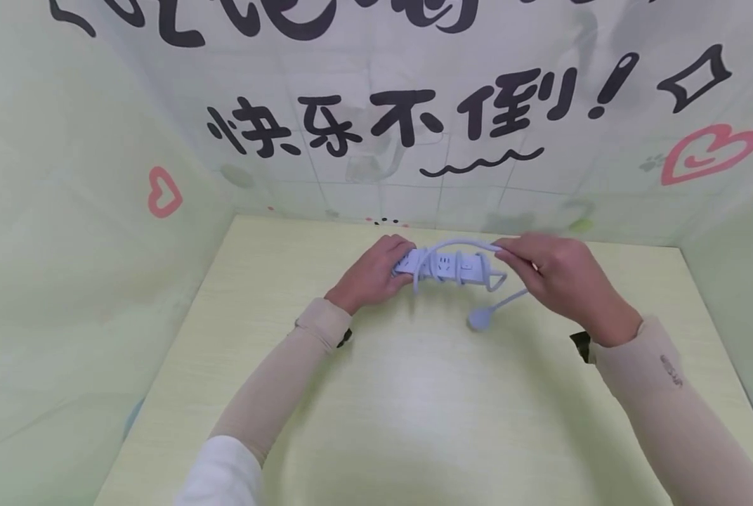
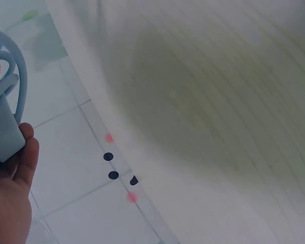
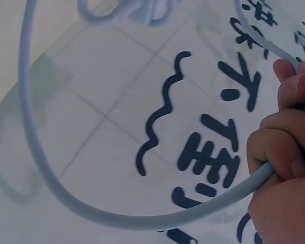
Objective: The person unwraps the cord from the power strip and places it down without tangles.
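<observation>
From the head view, the left hand [image 1: 371, 274] is clamped round one end of a white power strip [image 1: 447, 267], held just above the far middle of the pale counter [image 1: 414, 393]. The right hand [image 1: 556, 277] pinches the cord [image 1: 461, 244] where it arches over the strip; several turns already wrap the body, and the plug [image 1: 480, 320] hangs loose below. To wrap well, I judge each turn should lie snug beside the last, with the strip held steady and slack fed evenly. The backdrop [image 1: 636, 204] reads "快乐不倒!" in black, with pink hearts.

In the left wrist view, fingers [image 2: 25, 152] curl against the strip's end [image 2: 2, 127], with cord loops [image 2: 12, 66] just above.

In the right wrist view, fingers [image 3: 279, 152] grip the cord [image 3: 30, 132], which sweeps in a wide loop up to the strip [image 3: 147, 10]. Behind it "不倒" shows, tilted.
</observation>
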`<state>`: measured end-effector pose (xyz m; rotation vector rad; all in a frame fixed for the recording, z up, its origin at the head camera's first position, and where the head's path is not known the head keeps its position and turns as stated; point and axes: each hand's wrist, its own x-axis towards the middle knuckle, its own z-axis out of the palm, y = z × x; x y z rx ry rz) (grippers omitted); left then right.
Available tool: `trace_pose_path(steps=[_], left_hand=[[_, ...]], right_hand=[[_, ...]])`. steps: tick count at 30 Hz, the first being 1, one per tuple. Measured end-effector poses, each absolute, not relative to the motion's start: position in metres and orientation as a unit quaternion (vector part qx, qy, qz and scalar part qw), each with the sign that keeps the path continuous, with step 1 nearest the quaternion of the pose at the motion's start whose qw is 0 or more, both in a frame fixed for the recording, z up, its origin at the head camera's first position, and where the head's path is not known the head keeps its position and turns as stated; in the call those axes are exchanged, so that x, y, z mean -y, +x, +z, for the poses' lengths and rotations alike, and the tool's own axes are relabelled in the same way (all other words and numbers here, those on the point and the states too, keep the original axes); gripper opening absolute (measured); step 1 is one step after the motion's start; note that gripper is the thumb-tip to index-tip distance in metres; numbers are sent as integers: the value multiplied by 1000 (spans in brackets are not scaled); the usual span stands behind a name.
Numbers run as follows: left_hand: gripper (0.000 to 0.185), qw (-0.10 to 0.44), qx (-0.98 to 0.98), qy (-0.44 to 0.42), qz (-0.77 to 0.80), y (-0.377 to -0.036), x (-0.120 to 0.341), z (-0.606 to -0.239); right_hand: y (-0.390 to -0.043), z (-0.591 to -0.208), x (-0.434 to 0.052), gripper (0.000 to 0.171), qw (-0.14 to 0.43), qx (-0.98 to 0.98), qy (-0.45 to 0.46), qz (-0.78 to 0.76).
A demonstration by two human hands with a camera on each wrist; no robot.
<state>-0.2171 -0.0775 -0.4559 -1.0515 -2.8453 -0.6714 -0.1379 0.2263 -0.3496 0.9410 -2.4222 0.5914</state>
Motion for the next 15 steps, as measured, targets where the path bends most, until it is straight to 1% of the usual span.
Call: trace_pose_path(steps=[1,4,5,6,8,11,12,15], left_hand=[[48,18,918,-332,-219,-218,78,-456],[46,23,921,-313,-233,-220,81,-453],[46,28,921,-307,-238,-221,82,-452],[46,33,921,-301,-246,-222,84,-451],[47,45,920,-290,-261,-224,86,-449],[50,65,914,-278,-287,-226,90,-443],[50,70,912,-276,-294,-226,92,-442],[51,84,909,-273,-304,-227,94,-437]], right_hand=[[-133,-345,-223,21,228,881,355,215],[-118,-336,-214,42,207,874,390,204],[-114,-334,-212,47,201,871,401,201],[-110,-333,-210,48,195,869,410,197],[-104,-332,-208,36,179,867,424,189],[-101,-337,-208,8,146,873,429,181],[-102,-340,-210,5,134,877,426,176],[-108,-354,-219,11,83,898,402,160]])
